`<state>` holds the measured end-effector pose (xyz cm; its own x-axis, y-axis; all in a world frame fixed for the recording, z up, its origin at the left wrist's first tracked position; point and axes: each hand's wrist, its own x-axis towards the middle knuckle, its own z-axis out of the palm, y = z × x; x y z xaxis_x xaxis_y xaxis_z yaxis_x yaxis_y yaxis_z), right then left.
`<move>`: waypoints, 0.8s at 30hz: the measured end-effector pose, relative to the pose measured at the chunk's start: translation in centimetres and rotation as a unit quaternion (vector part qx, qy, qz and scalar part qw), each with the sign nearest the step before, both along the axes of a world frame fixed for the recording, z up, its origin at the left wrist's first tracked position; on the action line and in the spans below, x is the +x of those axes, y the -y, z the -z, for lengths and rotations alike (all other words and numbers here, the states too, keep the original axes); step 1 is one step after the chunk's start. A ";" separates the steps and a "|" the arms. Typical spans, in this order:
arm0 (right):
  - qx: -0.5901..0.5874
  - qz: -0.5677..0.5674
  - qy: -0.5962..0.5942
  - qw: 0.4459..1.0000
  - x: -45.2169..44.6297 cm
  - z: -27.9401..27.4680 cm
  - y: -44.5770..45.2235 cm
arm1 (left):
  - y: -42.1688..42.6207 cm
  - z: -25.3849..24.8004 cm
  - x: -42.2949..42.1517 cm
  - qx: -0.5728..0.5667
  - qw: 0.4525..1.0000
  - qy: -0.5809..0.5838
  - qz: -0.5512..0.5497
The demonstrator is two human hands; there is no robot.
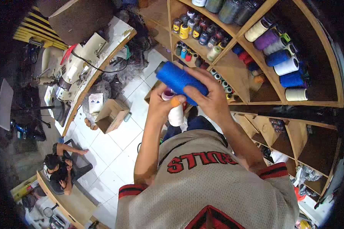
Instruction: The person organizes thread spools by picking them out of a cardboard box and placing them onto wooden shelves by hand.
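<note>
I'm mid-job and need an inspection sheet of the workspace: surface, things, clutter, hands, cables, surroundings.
Surface: white tiled floor.
Job's things: blue spool and white spool, both held above the floor.
Clutter: open box on the floor, crumpled plastic near it.
Hands: right hand grips the blue spool; left hand holds the white one.
Cables: black cable by the sewing machine.
Surroundings: shelves with more spools at right; a person at lower left.

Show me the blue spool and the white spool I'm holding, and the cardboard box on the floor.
Blue spool point(175, 78): head view, on the side of its wound thread.
White spool point(176, 115): head view, on its white side.
Box point(117, 121): head view, on a side wall.
</note>
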<state>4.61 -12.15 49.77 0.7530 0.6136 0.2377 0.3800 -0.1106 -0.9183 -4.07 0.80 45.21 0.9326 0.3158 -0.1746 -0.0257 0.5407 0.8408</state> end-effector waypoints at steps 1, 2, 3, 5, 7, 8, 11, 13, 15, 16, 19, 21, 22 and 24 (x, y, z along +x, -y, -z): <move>0.006 0.008 0.024 1.000 -0.1 0.4 -0.2 | 0.0 0.3 -0.3 -0.027 1.000 -0.008 0.008; 0.003 0.002 -0.031 1.000 0.0 0.2 -0.2 | -0.1 0.5 -0.5 -0.054 0.998 -0.016 0.014; -0.001 -0.005 -0.088 0.996 0.0 -0.2 0.0 | -0.3 0.6 -0.7 -0.066 0.997 -0.023 0.014; 0.020 -0.015 -0.142 0.990 0.2 0.3 0.1 | -0.8 0.7 -1.0 -0.004 1.000 -0.010 0.007; 0.026 -0.021 -0.165 0.986 0.5 0.2 0.3 | -1.0 0.1 -1.2 0.043 0.999 0.002 0.000; 0.028 -0.024 -0.175 0.984 0.6 0.1 0.4 | -1.0 0.2 -1.3 0.055 0.998 0.005 -0.004; 0.048 0.001 -0.187 0.981 0.8 0.5 0.4 | -1.1 0.6 -1.7 0.070 0.997 0.008 -0.016; 0.045 0.014 -0.187 0.981 0.6 0.1 0.3 | -1.1 0.8 -1.7 0.055 0.998 0.010 -0.030; 0.049 0.031 -0.207 0.977 0.5 -0.8 0.2 | -1.2 0.8 -1.9 0.050 0.998 0.006 -0.038; 0.069 0.028 -0.204 0.976 0.5 -0.6 0.2 | -1.2 0.6 -2.1 0.052 0.998 0.000 -0.038; 0.110 0.007 -0.184 0.977 0.7 0.2 0.3 | -1.3 -0.2 -2.2 0.028 0.999 0.005 -0.033; 0.112 -0.023 -0.158 0.981 0.8 0.3 0.3 | -1.8 0.2 -2.4 0.015 1.000 -0.007 -0.012; 0.115 -0.018 -0.178 0.977 0.8 0.3 0.5 | -1.8 0.5 -2.5 0.020 1.000 -0.009 -0.018; 0.121 -0.009 -0.217 0.969 0.9 0.3 0.6 | -1.9 0.6 -2.6 0.033 0.999 -0.012 -0.032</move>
